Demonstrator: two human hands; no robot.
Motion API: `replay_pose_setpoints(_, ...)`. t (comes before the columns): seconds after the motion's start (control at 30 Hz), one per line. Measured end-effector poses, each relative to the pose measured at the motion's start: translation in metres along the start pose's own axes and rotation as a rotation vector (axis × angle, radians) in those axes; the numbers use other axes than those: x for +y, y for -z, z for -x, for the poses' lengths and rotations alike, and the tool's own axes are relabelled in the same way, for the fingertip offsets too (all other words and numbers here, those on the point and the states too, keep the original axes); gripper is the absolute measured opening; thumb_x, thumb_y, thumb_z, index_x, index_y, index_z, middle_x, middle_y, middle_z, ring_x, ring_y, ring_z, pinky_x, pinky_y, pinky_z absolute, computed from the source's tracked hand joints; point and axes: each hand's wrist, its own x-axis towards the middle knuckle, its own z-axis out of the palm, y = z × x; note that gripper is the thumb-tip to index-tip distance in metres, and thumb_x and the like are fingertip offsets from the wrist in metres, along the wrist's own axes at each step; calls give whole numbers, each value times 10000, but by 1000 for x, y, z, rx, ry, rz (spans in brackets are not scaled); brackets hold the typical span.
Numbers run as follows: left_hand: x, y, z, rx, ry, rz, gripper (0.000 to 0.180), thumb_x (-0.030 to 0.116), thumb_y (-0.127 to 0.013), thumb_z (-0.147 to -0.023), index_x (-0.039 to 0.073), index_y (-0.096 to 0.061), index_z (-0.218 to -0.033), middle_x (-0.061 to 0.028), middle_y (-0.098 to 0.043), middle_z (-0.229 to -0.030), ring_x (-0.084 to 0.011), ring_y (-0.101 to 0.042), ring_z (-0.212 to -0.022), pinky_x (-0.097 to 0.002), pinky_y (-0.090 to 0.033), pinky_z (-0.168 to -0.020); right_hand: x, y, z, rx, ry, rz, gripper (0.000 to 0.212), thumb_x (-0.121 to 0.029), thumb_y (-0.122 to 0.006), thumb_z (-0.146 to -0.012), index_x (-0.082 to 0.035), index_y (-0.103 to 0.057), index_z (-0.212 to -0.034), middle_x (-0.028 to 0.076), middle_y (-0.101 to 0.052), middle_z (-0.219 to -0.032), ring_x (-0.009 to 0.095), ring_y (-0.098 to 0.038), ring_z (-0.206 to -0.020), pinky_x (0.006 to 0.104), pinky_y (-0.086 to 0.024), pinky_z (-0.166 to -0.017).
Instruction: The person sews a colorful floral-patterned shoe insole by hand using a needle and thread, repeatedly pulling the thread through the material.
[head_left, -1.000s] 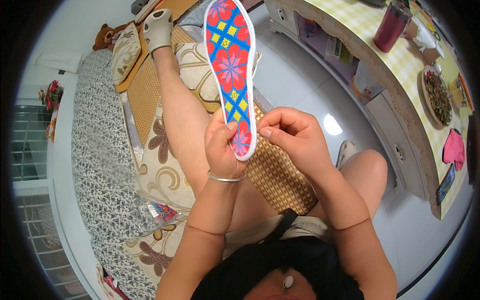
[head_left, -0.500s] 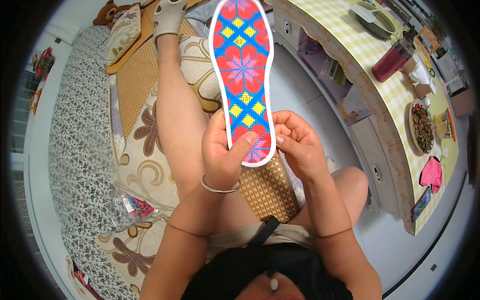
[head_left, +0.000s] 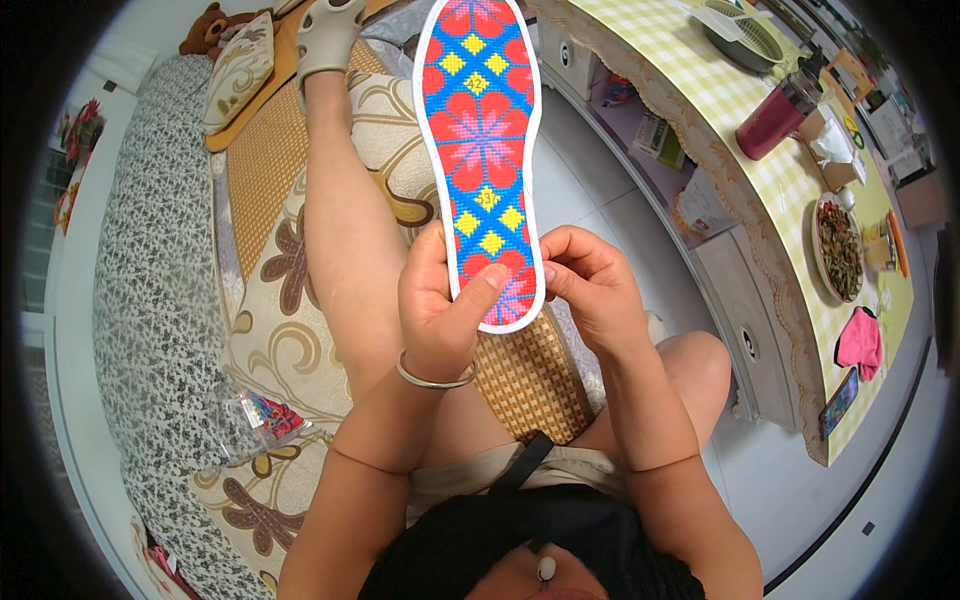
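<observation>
An embroidered shoe insole [head_left: 482,145] with a white rim stands up in front of me, its face covered in red and pink flowers, blue lattice and yellow diamonds. Its lower end is in my left hand [head_left: 437,310], the thumb pressed on the front and the fingers behind. My right hand [head_left: 595,290] is at the lower right edge, thumb and forefinger pinched together beside the white rim. Whatever that pinch holds is too small or hidden to make out. The back of the insole is out of sight.
On the patterned sofa, a clear bag of coloured threads [head_left: 275,415] lies to my left. At right, a table with a checked cloth [head_left: 690,45] carries a dark red bottle [head_left: 770,125], a plate of food [head_left: 838,245], a pink cloth [head_left: 858,343] and a phone [head_left: 839,403].
The view has shifted slightly, so everything sits a little further left. My right fingers have moved slightly up along the insole's edge; the left grip looks the same.
</observation>
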Motion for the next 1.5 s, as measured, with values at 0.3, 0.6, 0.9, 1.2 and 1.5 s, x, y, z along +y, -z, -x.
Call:
replay_pose_setpoints(0.3, -1, -10, 0, 77, 11, 35, 308, -37, -544, -880, -46, -461, -1176, -104, -608, -1068, -96, -594, -913, -231, -494, -782, -17, -14, 1, 255, 684, 898, 201, -57, -706, -733, -30, -674, -930, 95, -618, -1067, 250, -550, -993, 350, -415, -878)
replay_pose_setpoints(0.6, -5, 3, -3, 68, -41, -242, 144, 16, -555, -919, -17, -485, -1040, -50, -614, -889, -19, -528, -655, -162, -435, -549, -56, -3, 29, 274, 719, -79, 103, -135, -492, -981, -40, -525, -959, 79, -563, -698, 168, -535, -573, 358, -564, -634)
replay_pose_setpoints(0.9, -1, -1, -1, 145, -76, -274, 144, 42, -574, -921, -8, -482, -1019, -45, -623, -875, -5, -519, -602, -136, -388, -424, -55, -11, 32, 589, 626, 648, 161, 54, -621, -833, -4, -651, -981, 35, -618, -823, 71, -507, -627, 211, -429, -559)
replay_pose_setpoints(1.2, -1, -3, -1, 121, -47, -244, 171, 32, -576, -913, -8, -486, -1053, -57, -629, -911, -13, -548, -625, -132, -411, -424, -20, -20, 9, 365, 747, 1180, 168, 16, -706, -688, -48, -657, -835, 64, -568, -664, 236, -554, -584, 327, -445, -512)
replay_pose_setpoints(1.5, -3, -5, 2, 131, -90, -240, 191, 26, -582, -909, -11, -487, -1071, -60, -630, -923, -14, -553, -633, -129, -412, -434, -18, -21, 8, 367, 752, 1172, 156, -9, -722, -683, -54, -661, -819, 59, -553, -648, 226, -541, -570, 327, -433, -496)
